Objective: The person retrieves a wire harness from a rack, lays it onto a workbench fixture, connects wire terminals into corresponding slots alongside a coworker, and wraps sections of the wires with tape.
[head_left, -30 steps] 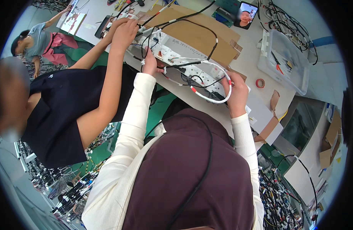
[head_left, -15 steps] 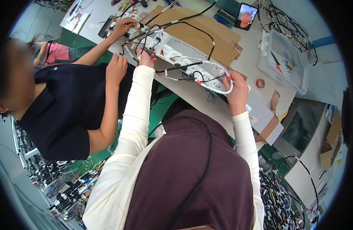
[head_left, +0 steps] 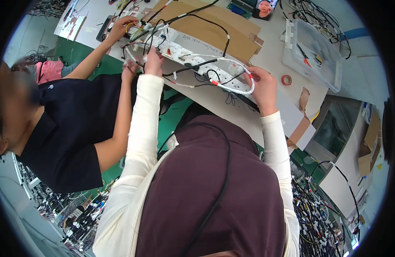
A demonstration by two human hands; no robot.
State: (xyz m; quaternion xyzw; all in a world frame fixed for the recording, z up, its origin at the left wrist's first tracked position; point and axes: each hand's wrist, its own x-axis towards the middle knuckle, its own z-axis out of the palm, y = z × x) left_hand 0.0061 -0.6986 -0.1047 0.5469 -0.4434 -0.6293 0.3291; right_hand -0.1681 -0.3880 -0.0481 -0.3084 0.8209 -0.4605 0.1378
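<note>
White cable [head_left: 234,90], looped, pinched by right hand [head_left: 264,88] near board [head_left: 176,52]. Left hand [head_left: 153,64] beside black cable [head_left: 179,71]; cannot tell its grip.

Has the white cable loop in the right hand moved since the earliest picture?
Yes. Judged against the red tape roll, the lower edge of the white cable loop has shifted slightly up the picture.

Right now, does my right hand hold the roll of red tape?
No, the right hand holds a white cable loop with red bands, while the red tape roll lies apart on the white table.
</note>
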